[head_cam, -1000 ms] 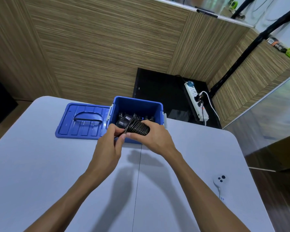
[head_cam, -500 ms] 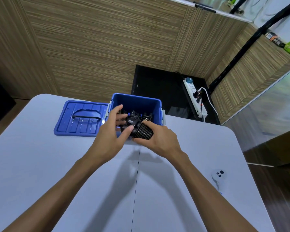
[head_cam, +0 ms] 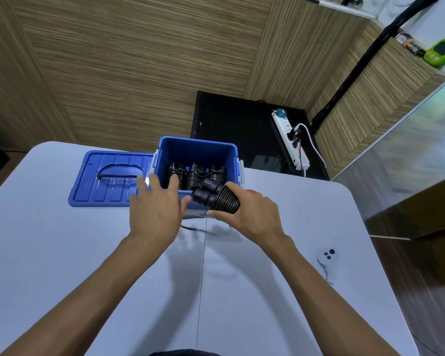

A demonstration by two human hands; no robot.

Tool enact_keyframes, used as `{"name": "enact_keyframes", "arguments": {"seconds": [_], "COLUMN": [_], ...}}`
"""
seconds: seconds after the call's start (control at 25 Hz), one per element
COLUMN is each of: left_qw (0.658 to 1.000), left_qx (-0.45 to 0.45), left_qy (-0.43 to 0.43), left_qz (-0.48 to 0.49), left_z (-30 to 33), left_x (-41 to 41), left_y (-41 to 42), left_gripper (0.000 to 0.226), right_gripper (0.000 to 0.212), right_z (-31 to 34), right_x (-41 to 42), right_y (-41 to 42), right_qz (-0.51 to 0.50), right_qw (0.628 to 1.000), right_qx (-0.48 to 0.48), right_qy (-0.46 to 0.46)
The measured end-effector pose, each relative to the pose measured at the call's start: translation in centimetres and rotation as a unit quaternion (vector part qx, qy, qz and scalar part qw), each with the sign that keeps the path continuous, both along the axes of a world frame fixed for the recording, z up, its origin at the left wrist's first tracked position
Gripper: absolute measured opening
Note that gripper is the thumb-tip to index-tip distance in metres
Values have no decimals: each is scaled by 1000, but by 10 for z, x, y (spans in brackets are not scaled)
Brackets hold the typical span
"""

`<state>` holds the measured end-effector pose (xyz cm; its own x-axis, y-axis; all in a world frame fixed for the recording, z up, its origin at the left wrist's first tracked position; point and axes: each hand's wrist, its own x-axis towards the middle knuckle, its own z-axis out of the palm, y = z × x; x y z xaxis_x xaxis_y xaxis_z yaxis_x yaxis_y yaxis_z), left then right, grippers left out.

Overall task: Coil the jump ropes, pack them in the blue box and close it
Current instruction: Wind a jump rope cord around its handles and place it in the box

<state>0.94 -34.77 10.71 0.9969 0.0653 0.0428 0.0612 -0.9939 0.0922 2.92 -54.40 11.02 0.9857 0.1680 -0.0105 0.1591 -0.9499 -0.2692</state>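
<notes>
On the pale bench (head_cam: 62, 253), the right hand (head_cam: 252, 217) has its grip curled round a coiled jump rope (head_cam: 217, 197), held just above the near rim of the blue box (head_cam: 231, 156). The left hand (head_cam: 154, 209), blurred, has its fingers spread over the box's near left corner. Inside the box stand more coiled ropes (head_cam: 195, 176). The blue lid (head_cam: 111, 178) lies flat to the left, touching the box.

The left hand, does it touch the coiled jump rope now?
Cannot tell. In the head view the left hand is blurred, its thumb very near the handles of the coiled jump rope, which the right hand grips.
</notes>
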Motion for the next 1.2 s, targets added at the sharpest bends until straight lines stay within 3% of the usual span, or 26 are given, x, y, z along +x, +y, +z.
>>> {"name": "enact_keyframes", "arguments": {"seconds": [0.04, 0.12, 0.2, 0.4, 0.44, 0.52, 0.76, 0.84, 0.92, 1.04, 1.2], "left_qw": [997, 958, 908, 793, 775, 772, 863, 871, 853, 799, 754], "left_qx": [-50, -269, -415, -597, -617, -621, -500, -489, -521, -595, -651], "left_qy": [-31, -25, 33, 64, 67, 55, -33, -45, -10, 45, 69], "left_qz": [-41, -99, -58, 102, 119, 123, 57, 18, 28, 73, 44], "left_z": [-2, -2, -3, -8, -9, -7, -14, -19, -23, -24, -29], "left_x": [1, 3, 3, 4, 2, -4, -4, -5, -3, 2, 10], "left_y": [-2, -12, -22, -47, -51, -57, -63, -66, -68, -71, -60], "left_gripper": [43, 36, 38, 53, 55, 52, 16, 16, 21, 36, 45], "right_gripper": [71, 69, 66, 66, 67, 70, 61, 59, 59, 49, 40], "right_z": [-1, -2, -3, -4, -3, -3, -7, -4, -3, 0, 6], "right_x": [0, 0, -1, -3, -2, -1, 2, 4, 7, 11, 13], "right_y": [0, -1, -3, -4, -5, -8, -8, -8, -7, -6, -6], "right_qz": [-4, -8, -12, -9, -11, -20, -64, -85, -101, -135, -136], "right_qw": [1000, 1000, 1000, 1000, 1000, 1000, 998, 996, 995, 989, 982], "right_qx": [-6, -13, -10, -8, -8, -5, -10, -3, 12, 66, 130], "right_qy": [-1, 5, 14, 11, 14, 18, 7, 1, -1, 5, 4]}}
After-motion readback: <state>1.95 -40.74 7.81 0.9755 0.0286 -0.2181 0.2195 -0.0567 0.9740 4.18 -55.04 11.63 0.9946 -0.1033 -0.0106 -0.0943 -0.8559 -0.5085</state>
